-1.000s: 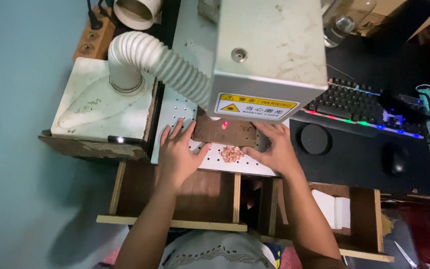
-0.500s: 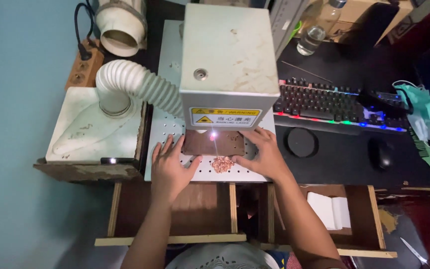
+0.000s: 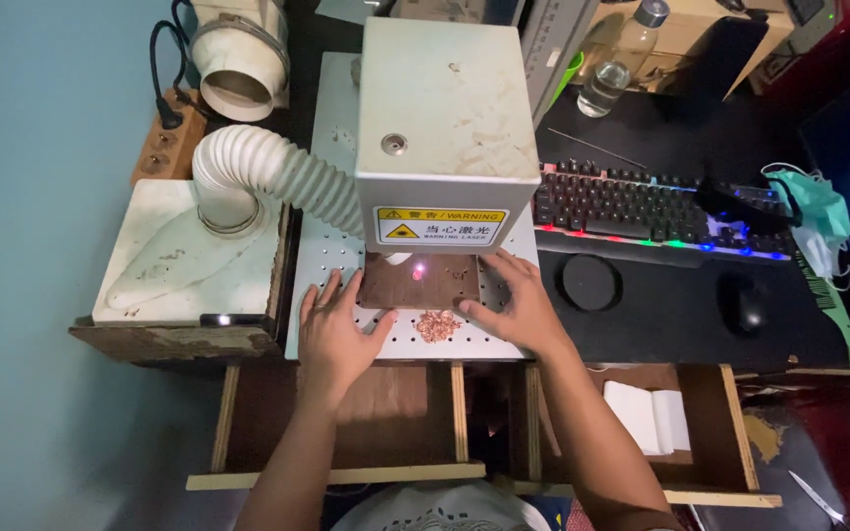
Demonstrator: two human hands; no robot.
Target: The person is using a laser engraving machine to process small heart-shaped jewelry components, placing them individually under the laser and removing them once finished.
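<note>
My left hand [image 3: 332,329] and right hand [image 3: 516,305], fingers spread flat, press one brown wooden plate [image 3: 415,283] from both sides. One pile of copper-coloured shavings [image 3: 437,324] lies just below it.

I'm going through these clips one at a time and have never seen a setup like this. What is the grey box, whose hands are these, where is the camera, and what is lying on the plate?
The view comes from a camera worn on the person's head, looking down at their own two bare hands. The grey box is a machine head with a yellow warning label, hanging over a perforated metal plate. A white ribbed hose joins it from the left. On the plate lies a flat brown piece with a small pink light spot on it. The left hand and right hand rest flat at its two sides, touching its edges, gripping nothing. A little heap of coppery bits lies just in front. A lit keyboard and a mouse sit to the right.
</note>
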